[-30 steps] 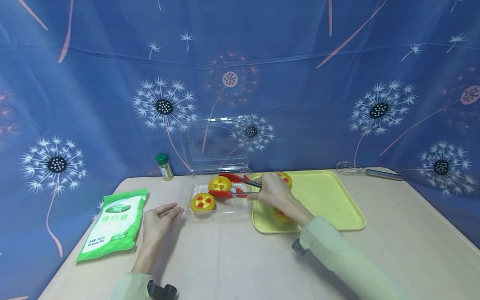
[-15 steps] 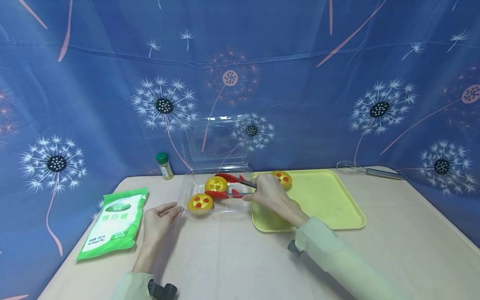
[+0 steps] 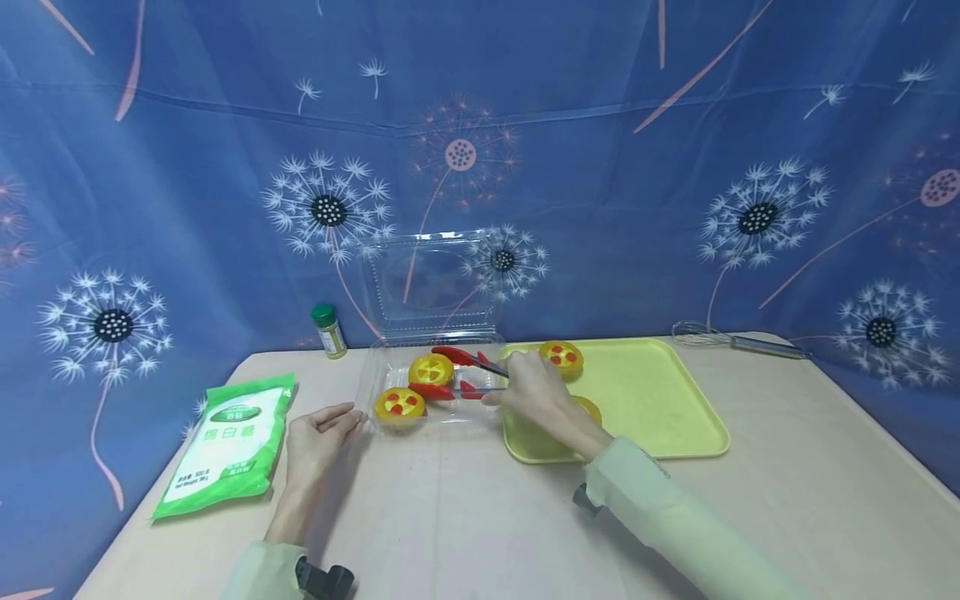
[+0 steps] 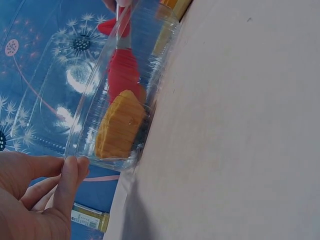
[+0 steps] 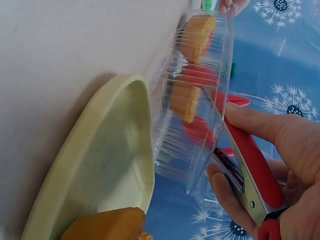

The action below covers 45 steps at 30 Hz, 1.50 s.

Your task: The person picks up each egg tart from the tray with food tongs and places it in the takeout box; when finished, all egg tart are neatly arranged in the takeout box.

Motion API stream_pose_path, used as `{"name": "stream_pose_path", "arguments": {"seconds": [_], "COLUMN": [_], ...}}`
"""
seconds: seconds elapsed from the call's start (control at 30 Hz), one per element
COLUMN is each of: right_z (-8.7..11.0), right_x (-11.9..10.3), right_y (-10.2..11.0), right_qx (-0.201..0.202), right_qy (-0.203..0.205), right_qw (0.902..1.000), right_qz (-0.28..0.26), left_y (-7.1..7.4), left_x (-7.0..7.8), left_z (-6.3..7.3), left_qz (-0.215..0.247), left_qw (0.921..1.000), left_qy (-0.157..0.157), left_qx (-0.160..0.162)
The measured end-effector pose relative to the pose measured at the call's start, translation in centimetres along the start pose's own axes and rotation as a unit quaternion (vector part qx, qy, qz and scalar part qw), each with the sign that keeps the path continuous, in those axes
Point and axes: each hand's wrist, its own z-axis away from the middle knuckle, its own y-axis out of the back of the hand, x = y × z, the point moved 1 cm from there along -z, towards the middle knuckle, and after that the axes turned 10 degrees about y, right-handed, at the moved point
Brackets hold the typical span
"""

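My left hand (image 3: 321, 437) pinches the front left rim of a clear plastic clamshell box (image 4: 75, 135), whose lid (image 3: 431, 283) stands raised behind it. My right hand (image 3: 542, 392) grips a pair of red-tipped metal tongs (image 5: 252, 165). The tong heads reach into the box, one on each side of a yellow toy tart (image 3: 431, 370); whether they press on it I cannot tell. A second tart with red pieces (image 3: 401, 405) sits in the box's front left corner, close to the first.
On the right a yellow tray (image 3: 652, 400) carries another tart (image 3: 562, 358) and one partly hidden by my right hand. A whisk (image 3: 738, 342) lies behind it. A green-and-white bag (image 3: 228, 450) and a green-capped shaker bottle (image 3: 330, 333) are at left.
My right hand and the tongs have shifted slightly left. Both tarts in the box have slid a little left too. My left hand has stayed at the rim.
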Motion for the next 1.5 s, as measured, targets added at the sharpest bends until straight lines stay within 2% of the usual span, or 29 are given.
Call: {"name": "stream_pose_path", "arguments": {"seconds": [0.4, 0.73, 1.0, 1.3, 1.5], "right_z": [0.8, 1.1, 1.3, 1.7, 2.3], "right_x": [0.7, 0.9, 0.8, 0.8, 1.2], "right_y": [0.3, 1.2, 1.8, 3.3, 4.2], "right_qx": [0.002, -0.006, -0.003, 0.019, 0.006], "right_qy": [-0.001, 0.001, 0.01, 0.068, 0.055], "right_qw": [1.0, 1.0, 0.9994, 0.9904, 0.9943], "right_qz": [-0.005, 0.001, 0.034, 0.119, 0.091], "left_y": [-0.2, -0.3, -0.3, -0.2, 0.0], "left_x": [-0.1, -0.1, 0.0, 0.1, 0.0], "left_z": [-0.1, -0.3, -0.3, -0.4, -0.5], "left_qz": [-0.022, -0.021, -0.021, -0.02, -0.014], "left_qw": [0.9996, 0.9996, 0.9996, 0.9997, 0.9998], "left_qy": [-0.015, -0.011, -0.011, -0.009, -0.006], "left_qx": [0.01, 0.014, 0.016, 0.013, 0.01]}}
